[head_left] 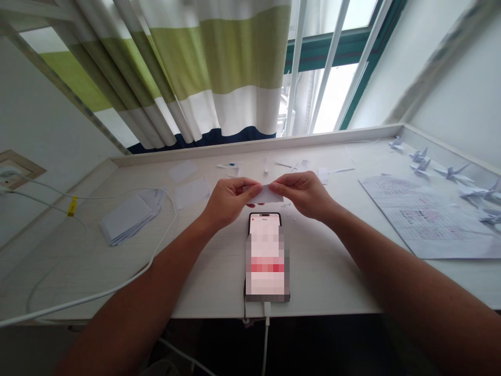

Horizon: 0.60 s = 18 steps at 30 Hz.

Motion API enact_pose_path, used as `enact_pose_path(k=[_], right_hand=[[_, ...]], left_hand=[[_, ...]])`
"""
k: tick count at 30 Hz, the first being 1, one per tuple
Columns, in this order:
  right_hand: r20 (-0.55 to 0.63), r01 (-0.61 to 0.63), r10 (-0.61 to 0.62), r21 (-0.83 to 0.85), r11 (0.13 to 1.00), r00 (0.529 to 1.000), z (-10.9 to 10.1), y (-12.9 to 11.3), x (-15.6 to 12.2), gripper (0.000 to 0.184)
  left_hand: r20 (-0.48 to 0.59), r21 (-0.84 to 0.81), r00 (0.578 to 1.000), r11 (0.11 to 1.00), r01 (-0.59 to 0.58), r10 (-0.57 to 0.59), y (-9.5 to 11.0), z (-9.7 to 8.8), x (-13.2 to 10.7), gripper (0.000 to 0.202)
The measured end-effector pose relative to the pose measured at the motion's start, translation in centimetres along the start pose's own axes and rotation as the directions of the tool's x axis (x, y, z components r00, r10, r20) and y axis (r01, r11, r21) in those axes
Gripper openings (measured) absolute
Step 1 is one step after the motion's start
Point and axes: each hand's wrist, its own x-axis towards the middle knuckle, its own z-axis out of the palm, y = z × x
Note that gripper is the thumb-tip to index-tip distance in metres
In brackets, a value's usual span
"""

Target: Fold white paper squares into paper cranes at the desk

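A small folded piece of white paper (270, 196) is held up over the middle of the desk. My left hand (230, 198) pinches its left side between thumb and fingers. On its upper right edge, my right hand (303, 194) pinches it the same way, and the two thumbs are close together. Directly below the paper lies a phone (266, 261) with its screen lit and partly pixelated. How the far side of the paper is folded is hidden from me.
A stack of white paper (131, 216) lies left, with loose sheets (191, 192) nearby. Several folded paper cranes (452, 172) line the right edge beside a written sheet (426, 219). White cables (164, 245) cross the left side; another cable (266, 334) plugs into the phone. Paper scraps (293, 166) lie behind.
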Motion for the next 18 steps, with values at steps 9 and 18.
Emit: enact_pose_path(k=[9, 18], right_hand=[[0.052, -0.010, 0.007, 0.056, 0.998, 0.999, -0.1, 0.1, 0.2, 0.040], [-0.131, -0.119, 0.131, 0.097, 0.988, 0.983, 1.3, 0.0, 0.0, 0.053]], left_hand=[[0.014, -0.083, 1.000, 0.997, -0.010, 0.011, -0.1, 0.3, -0.1, 0.040], [-0.394, -0.071, 0.913, 0.987, -0.147, 0.107, -1.5, 1.3, 0.1, 0.037]])
